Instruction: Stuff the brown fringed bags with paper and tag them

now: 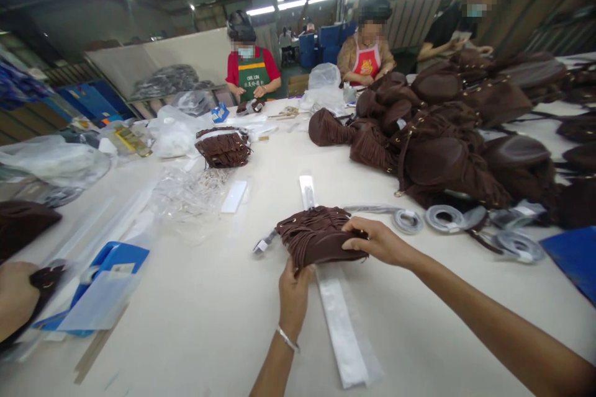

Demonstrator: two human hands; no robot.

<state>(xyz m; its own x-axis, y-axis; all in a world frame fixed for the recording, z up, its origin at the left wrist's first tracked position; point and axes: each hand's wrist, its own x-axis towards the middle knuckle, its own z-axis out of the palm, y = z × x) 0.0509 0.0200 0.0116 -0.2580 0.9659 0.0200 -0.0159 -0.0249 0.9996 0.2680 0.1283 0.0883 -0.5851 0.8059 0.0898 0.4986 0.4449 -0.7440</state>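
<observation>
1. Work area: you face a broad white table (195,322) in a large workshop. A pile of brown bags (433,155) covers its far right, and plastic-wrapped coils (444,218) lie between that pile and you.
2. Location: the gathered brown bag (321,236) is in front of you, over a white strip (342,335) that runs out from under its near side. Whether the bag rests fully on the table is not clear.
3. Grip: your left hand (294,291) is closed on the near left corner. Your right hand (375,239) pinches the right end, thumb on the smooth panel (330,249), the other fingers over the far side.
4. Handling: expect a light, soft body that folds readily at the pleats. The smooth panel looks firmer and possibly a little slick; treat its surface as easily marked.
5. Hold points: take the bag by both ends of the smooth panel. Avoid pulling on single pleats or on the small gold-coloured fittings.
6. Orientation: the bag lies tipped over, smooth panel towards you, gathered edge away. Its long axis runs left to right, the right end angled slightly towards you.
</observation>
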